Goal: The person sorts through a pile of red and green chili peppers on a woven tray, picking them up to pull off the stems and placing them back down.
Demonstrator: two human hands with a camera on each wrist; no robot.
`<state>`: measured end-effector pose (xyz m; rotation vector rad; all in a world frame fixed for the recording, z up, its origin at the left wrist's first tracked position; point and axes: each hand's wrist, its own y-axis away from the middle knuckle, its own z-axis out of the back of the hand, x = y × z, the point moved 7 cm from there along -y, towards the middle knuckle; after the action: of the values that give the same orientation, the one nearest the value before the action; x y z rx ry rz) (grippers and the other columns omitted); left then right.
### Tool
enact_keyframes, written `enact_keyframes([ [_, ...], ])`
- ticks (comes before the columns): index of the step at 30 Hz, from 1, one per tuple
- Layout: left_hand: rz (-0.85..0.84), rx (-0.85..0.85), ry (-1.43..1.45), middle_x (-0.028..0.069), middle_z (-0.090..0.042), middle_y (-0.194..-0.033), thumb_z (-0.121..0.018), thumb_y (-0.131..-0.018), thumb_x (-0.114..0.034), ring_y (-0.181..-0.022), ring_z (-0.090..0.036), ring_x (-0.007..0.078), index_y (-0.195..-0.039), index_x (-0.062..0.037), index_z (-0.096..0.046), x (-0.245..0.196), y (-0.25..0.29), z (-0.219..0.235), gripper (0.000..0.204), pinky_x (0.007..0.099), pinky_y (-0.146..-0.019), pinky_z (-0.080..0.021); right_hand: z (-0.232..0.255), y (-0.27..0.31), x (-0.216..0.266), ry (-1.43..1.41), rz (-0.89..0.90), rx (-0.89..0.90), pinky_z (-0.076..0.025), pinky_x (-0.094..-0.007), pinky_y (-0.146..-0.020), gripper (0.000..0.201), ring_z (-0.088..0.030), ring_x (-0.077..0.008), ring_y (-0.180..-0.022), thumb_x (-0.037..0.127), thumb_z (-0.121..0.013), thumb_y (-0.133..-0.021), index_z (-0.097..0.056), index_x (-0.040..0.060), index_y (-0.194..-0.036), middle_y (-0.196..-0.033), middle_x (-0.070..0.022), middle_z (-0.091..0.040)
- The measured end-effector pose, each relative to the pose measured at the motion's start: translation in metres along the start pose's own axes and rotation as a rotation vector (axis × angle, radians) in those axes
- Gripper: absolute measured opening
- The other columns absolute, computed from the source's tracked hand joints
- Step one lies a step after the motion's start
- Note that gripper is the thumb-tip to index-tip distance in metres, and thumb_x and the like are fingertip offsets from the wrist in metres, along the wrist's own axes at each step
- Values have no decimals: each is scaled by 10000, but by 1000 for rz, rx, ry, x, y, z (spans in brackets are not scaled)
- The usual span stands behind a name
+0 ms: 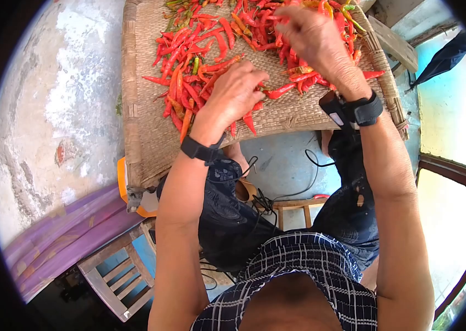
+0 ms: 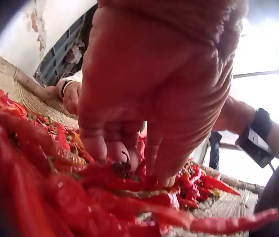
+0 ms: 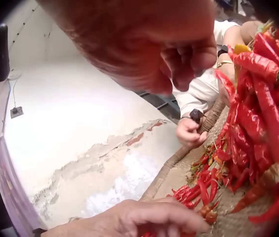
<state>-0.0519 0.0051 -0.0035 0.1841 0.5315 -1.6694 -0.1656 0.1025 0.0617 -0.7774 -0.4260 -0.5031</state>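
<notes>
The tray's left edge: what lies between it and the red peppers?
Only bare matting, in the head view, between the tray's left edge and the red peppers.

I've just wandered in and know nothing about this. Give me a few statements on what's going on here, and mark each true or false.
1. Peppers lie on a woven tray. True.
2. Every pepper is green. False: most are red, with a few green, yellow or orange ones among them.
3. The left hand is raised high above the peppers. False: the left hand is down at the peppers, its fingertips among them.
4. A black band is strapped on each wrist of the person wearing the cameras. True.
5. That person's top is plain white. False: the top is dark with white checks.
6. The right wrist view shows another person's hand near the tray's edge. True.
</notes>
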Motion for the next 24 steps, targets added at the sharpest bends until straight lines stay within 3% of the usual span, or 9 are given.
enact_keyframes([
  [2,2,35,-81,114,-558,-846,-655,-743,-90,-878,-543,311,-948,-35,-633,2,2,-11,214,389,-786,-461,-41,16,-7,102,-38,333,-502,-399,-661,185,-630,-333,-759,163,-632,-789,-621,52,-937,-768,-183,-629],
  [3,5,67,-162,113,-564,-848,-644,-755,-95,-882,-544,302,-938,-39,-635,2,1,-15,192,389,-785,-461,-51,26,0,123,100,424,-535,-442,-638,158,-648,-357,-723,177,-599,-783,-639,36,-841,-732,-206,-636],
  [5,43,31,-121,118,-570,-839,-632,-764,-94,-862,-551,300,-929,-38,-636,8,-1,-10,174,385,-769,-462,-73,45,-1,172,57,631,-535,-452,-655,169,-653,-360,-762,167,-598,-777,-644,17,-839,-800,-194,-654],
  [7,79,-1,-82,123,-575,-830,-619,-773,-93,-843,-558,298,-919,-37,-637,16,-4,-1,157,380,-753,-462,-77,55,8,184,91,615,-537,-444,-667,168,-657,-353,-778,162,-596,-778,-649,14,-835,-827,-189,-658],
  [11,298,11,241,49,-607,-747,-606,-832,-114,-632,-529,133,-924,-24,-643,37,-4,16,134,268,-598,-425,-95,60,13,338,52,711,-538,-422,-688,163,-669,-326,-788,164,-597,-786,-668,25,-836,-825,-172,-666],
  [13,525,-119,472,-10,-601,-755,-612,-864,-161,-633,-491,61,-931,-37,-653,61,1,27,147,218,-557,-391,-102,66,12,281,62,739,-530,-433,-665,170,-657,-334,-767,180,-614,-770,-648,19,-813,-828,-177,-652],
  [14,507,-214,542,-26,-568,-675,-623,-861,-167,-640,-502,24,-908,-35,-650,66,1,34,142,208,-561,-410,-105,67,15,226,74,769,-523,-444,-642,187,-646,-342,-745,197,-631,-754,-629,13,-790,-831,-182,-638],
  [21,545,-456,831,-25,-602,-792,-623,-886,-236,-702,-534,35,-991,-94,-622,82,10,57,177,168,-554,-404,-94,54,19,353,105,727,-523,-425,-591,169,-639,-352,-686,198,-617,-745,-635,30,-753,-698,-158,-633],
  [24,563,-468,830,-28,-597,-783,-623,-887,-235,-710,-530,35,-1001,-93,-620,82,12,58,182,187,-590,-409,-65,23,10,258,19,515,-526,-422,-604,201,-642,-348,-666,228,-593,-766,-650,35,-751,-684,-186,-626],
])
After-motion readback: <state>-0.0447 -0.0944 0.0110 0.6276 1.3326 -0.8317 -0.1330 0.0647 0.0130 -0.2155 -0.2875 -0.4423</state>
